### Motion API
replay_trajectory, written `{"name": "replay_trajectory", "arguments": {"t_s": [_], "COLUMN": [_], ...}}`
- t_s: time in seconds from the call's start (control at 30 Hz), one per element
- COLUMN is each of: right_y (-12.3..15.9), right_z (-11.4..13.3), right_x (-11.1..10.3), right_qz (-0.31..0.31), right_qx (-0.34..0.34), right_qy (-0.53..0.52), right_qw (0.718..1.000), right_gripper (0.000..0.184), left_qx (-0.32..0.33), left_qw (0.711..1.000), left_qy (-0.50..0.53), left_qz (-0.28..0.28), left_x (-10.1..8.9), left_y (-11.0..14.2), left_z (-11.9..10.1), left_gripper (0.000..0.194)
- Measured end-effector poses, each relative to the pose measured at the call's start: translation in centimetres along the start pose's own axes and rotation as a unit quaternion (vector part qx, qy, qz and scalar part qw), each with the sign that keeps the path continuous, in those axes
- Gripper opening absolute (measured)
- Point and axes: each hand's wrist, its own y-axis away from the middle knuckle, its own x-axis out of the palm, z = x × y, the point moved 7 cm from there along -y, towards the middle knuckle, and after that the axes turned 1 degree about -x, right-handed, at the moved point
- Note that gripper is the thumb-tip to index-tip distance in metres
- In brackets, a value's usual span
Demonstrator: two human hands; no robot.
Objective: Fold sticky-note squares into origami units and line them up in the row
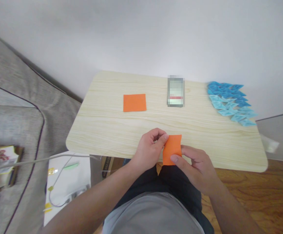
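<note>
Both hands hold one sheet of orange paper (172, 150) above the front edge of the table. My left hand (150, 147) pinches its upper left corner between thumb and fingers. On the other side, my right hand (197, 167) grips the lower right part, thumb on top and fingers behind. Farther back on the table lies a flat orange piece of paper (135, 103), perhaps a stack, apart from both hands.
A pale wood-grain table (102, 123) stands against a white wall. A blurred-out phone (175, 92) lies near its back edge. Several folded blue paper pieces (229, 100) sit at the right. A grey sofa (56, 113) and a cable (44, 159) are on the left.
</note>
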Motion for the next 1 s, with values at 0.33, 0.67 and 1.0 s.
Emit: {"name": "replay_trajectory", "arguments": {"t_s": [0.33, 0.67, 1.0], "right_y": [0.2, 0.9, 1.1], "right_z": [0.7, 1.0, -3.6], "right_x": [1.1, 0.7, 2.4], "right_qz": [0.029, -0.009, -0.092], "right_qx": [-0.031, -0.087, 0.108], "right_qy": [0.048, 0.125, -0.241], "right_qw": [0.998, 0.988, 0.960], "right_gripper": [0.023, 0.019, 0.027], "left_qx": [0.022, -0.007, 0.032], "left_qw": [0.997, 0.999, 0.998], "left_qy": [-0.069, -0.025, -0.010], "left_qz": [-0.020, -0.029, -0.055], "left_x": [-0.1, -0.1, -0.2], "left_y": [-0.2, -1.1, -0.5], "left_z": [-0.3, -0.3, -1.6], "left_gripper": [0.026, 0.026, 0.022]}}
